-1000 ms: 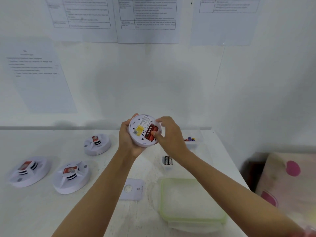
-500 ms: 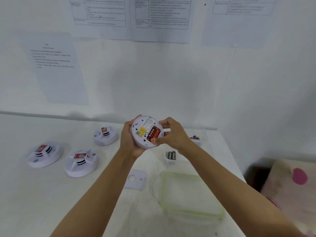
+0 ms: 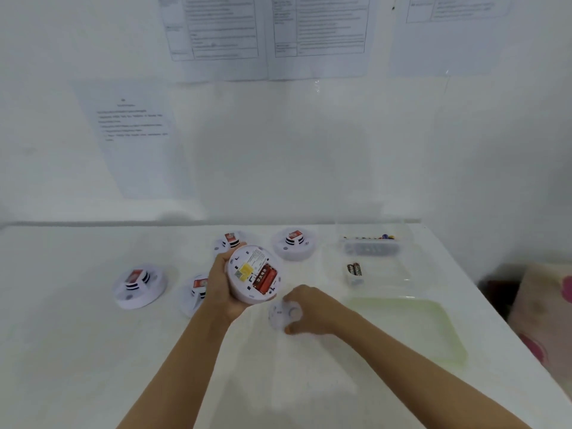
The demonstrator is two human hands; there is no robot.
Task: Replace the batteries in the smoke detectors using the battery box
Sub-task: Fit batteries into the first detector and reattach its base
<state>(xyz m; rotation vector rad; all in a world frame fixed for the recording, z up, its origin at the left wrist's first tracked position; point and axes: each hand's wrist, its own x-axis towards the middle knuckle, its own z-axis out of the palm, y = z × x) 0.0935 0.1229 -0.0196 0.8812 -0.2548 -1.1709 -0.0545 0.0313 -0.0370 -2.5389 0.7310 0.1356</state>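
My left hand holds a round white smoke detector with its back facing me; red batteries sit in its open compartment. My right hand has its fingers on the white back plate lying on the table, just below the detector. Several other white smoke detectors stand on the table, one at the left, one behind my left hand, one at the back and one partly hidden by my left wrist. Two dark batteries lie in a clear battery box.
A second clear box with coloured batteries stands at the back right. A green-rimmed lid lies at the right on the white table. Printed sheets hang on the wall. A spotted cushion sits beyond the table's right edge.
My right hand left the detector and dropped down to the back plate on the table. My left hand lowered the detector. The camera turned, so the table objects sit further right.
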